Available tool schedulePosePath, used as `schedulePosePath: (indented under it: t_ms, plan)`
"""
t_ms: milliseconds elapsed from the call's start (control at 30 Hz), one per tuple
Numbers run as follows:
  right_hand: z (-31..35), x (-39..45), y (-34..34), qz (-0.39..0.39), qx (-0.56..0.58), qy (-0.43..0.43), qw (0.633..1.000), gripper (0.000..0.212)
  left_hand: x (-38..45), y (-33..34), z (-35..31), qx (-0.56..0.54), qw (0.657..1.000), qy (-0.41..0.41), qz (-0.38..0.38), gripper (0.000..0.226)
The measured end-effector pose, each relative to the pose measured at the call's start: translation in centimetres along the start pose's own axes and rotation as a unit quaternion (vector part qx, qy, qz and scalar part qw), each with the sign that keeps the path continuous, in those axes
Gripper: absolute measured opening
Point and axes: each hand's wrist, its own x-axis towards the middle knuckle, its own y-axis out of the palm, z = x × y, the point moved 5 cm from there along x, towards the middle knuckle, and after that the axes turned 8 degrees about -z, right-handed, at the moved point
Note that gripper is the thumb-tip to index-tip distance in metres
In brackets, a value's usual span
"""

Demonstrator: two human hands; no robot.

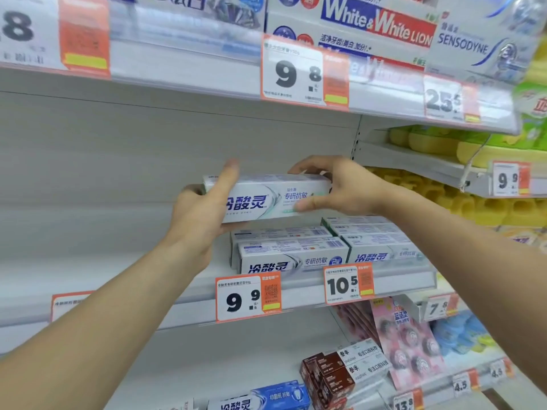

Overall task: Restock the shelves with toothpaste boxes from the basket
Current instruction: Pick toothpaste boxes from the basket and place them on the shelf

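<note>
A white toothpaste box with blue lettering is held level in front of the middle shelf, a little above the boxes that lie there. My left hand grips its left end, thumb up along the front face. My right hand grips its right end, fingers over the top and thumb on the front. Below it several matching white boxes lie stacked on the shelf, with another stack to their right. The basket is not in view.
The middle shelf's left part is bare white. Price tags hang on the shelf edge. The upper shelf holds other toothpaste brands. Brown boxes, a blue box and pink packs fill the lower shelf. Yellow goods stand at right.
</note>
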Motion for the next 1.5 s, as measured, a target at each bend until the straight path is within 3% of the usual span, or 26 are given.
schedulePosePath:
  t_ms: [67, 167, 233, 333, 467, 633, 767, 900, 1100, 1200, 1267, 1333, 1400, 1500]
  plan:
    - [-2.3, 0.1, -1.3, -0.022, -0.004, 0.039, 0.999, 0.058, 0.4, 1.2, 0.9, 0.111, 0.993, 0.033, 0.02, 0.08]
    - [-6.4, -0.2, -2.6, -0.055, 0.009, 0.106, 0.993, 0.058, 0.6, 2.6, 3.1, 0.343, 0.935, 0.082, 0.044, 0.104]
    - [-9.3, -0.2, -3.1, -0.075, -0.013, 0.136, 0.988, 0.06, 0.8, 3.4, 4.6, 0.436, 0.893, 0.091, 0.069, 0.108]
    - [-13.3, -0.1, -3.7, -0.106, -0.053, 0.155, 0.981, 0.058, 1.4, 4.1, 6.2, 0.504, 0.852, 0.102, 0.097, 0.095]
    - [-18.1, -0.1, -4.1, -0.148, -0.069, 0.178, 0.97, 0.059, 1.4, 4.1, 7.5, 0.503, 0.847, 0.136, 0.111, 0.067]
    - [-21.5, 0.2, -3.6, -0.14, -0.073, 0.227, 0.961, 0.069, 1.6, 3.7, 8.0, 0.498, 0.845, 0.162, 0.108, 0.062]
    - [-23.2, 0.9, -3.3, -0.063, -0.117, 0.24, 0.962, 0.067, 1.7, 3.7, 8.3, 0.503, 0.84, 0.18, 0.096, 0.062]
    - [-24.1, 0.6, -2.7, 0.026, -0.043, 0.28, 0.959, 0.059, 1.8, 3.8, 8.4, 0.498, 0.841, 0.191, 0.086, 0.063]
    - [-24.6, 0.6, -1.6, 0.141, -0.029, 0.345, 0.927, 0.051, 1.7, 3.7, 8.4, 0.494, 0.842, 0.2, 0.081, 0.062]
    - [-22.2, 1.2, -0.8, 0.107, -0.128, 0.278, 0.946, 0.057, 1.6, 3.7, 8.4, 0.493, 0.843, 0.202, 0.079, 0.061]
    - [-19.9, 1.6, 0.3, 0.071, -0.112, 0.218, 0.967, 0.055, 1.5, 3.6, 8.4, 0.493, 0.842, 0.203, 0.078, 0.06]
    - [-18.3, 1.5, 1.7, 0.096, -0.098, 0.17, 0.976, 0.049, 1.4, 3.6, 8.4, 0.495, 0.841, 0.204, 0.077, 0.06]
    - [-17.8, 1.0, 2.5, 0.116, -0.12, 0.152, 0.974, 0.046, 1.4, 3.7, 8.5, 0.495, 0.841, 0.203, 0.076, 0.06]
    - [-17.3, 0.0, 2.3, 0.078, -0.113, 0.153, 0.979, 0.047, 1.5, 3.8, 8.5, 0.497, 0.842, 0.198, 0.077, 0.059]
